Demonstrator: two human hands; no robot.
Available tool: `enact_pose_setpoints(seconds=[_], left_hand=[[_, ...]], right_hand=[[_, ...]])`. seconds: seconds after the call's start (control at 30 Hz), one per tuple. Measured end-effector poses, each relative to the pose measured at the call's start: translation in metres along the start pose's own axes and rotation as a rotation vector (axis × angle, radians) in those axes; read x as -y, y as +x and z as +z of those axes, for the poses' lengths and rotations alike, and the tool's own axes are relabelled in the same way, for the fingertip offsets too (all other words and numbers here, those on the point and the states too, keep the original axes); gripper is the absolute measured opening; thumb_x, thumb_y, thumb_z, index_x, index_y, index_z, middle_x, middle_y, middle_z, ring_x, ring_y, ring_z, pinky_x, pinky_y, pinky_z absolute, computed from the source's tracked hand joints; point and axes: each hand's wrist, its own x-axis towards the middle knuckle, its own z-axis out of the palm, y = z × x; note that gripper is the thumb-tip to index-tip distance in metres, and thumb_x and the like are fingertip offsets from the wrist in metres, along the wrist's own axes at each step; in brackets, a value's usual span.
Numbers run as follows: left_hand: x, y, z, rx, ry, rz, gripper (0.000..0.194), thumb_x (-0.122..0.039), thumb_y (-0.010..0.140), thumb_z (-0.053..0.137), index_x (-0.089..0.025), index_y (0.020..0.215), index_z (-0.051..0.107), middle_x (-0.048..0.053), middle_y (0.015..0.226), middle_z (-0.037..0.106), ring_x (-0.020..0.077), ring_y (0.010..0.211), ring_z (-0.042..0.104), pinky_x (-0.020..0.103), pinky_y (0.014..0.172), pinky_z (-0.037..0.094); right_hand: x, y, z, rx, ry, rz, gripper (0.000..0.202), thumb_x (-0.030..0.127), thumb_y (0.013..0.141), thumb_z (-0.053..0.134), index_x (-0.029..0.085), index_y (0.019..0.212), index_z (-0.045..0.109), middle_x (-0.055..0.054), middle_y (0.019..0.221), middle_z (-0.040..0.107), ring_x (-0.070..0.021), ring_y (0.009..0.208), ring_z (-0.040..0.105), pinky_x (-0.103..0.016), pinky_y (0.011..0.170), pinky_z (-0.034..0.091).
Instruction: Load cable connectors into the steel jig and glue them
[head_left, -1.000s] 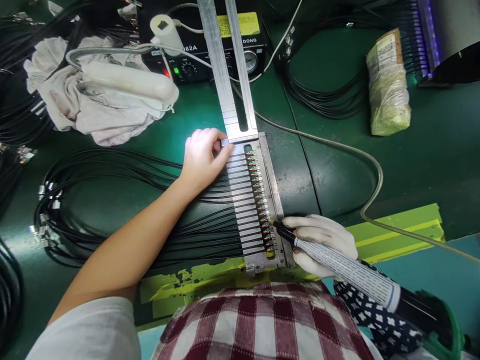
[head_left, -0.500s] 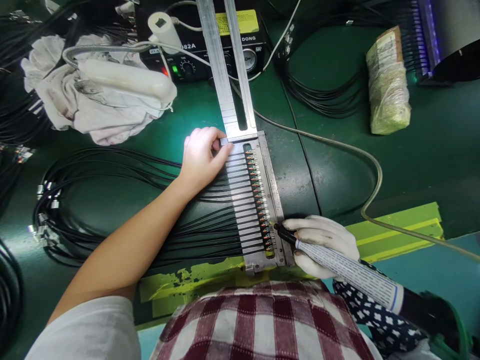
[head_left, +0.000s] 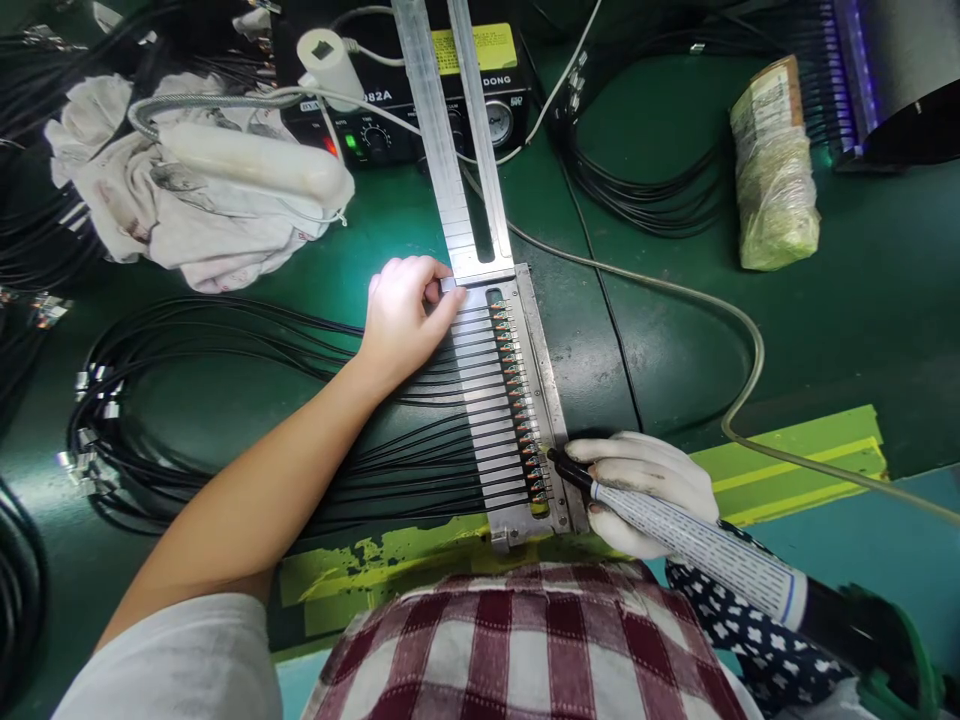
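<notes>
My bare left hand (head_left: pixel 411 312) grips the upper left corner of a slotted metal fixture (head_left: pixel 480 400), thumb on top and fingers curled at the edge. Black cables (head_left: pixel 420 455) lie across the fixture in its grooves. Their ends, a row of small metal connectors (head_left: pixel 517 385), sit along the slot. My right hand (head_left: pixel 652 485), in a white glove, is closed round a dispensing syringe (head_left: pixel 697 550) with a printed white label and black ends. The syringe's tip is near the lower connectors; whether it touches one I cannot tell.
Behind the fixture stands a black control box (head_left: pixel 375 130) with a gauge. A long metal bracket (head_left: pixel 457 170) rises from the fixture. White cloth (head_left: pixel 225 235) lies back left under a white handpiece (head_left: pixel 255 165). A wrapped bundle (head_left: pixel 776 170) and a pale hose (head_left: pixel 675 285) are right.
The syringe's tip has shifted very slightly down and right, toward the fixture's right rail. My left hand keeps its hold in the same place.
</notes>
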Motion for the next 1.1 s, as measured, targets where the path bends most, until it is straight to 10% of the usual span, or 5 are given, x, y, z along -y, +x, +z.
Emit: enact_pose_setpoints(seconds=[1.1], left_hand=[[0.001, 0.001, 0.0, 0.003, -0.017, 0.01, 0.015, -0.038, 0.087, 0.055, -0.022, 0.087, 0.057, 0.002, 0.076, 0.056, 0.0213, 0.081, 0.053, 0.036, 0.082, 0.042]], right_hand=[[0.007, -0.013, -0.004, -0.017, -0.018, -0.017, 0.022, 0.024, 0.082, 0.065, 0.018, 0.103, 0.061, -0.012, 0.097, 0.077, -0.022, 0.081, 0.076, -0.033, 0.068, 0.063]])
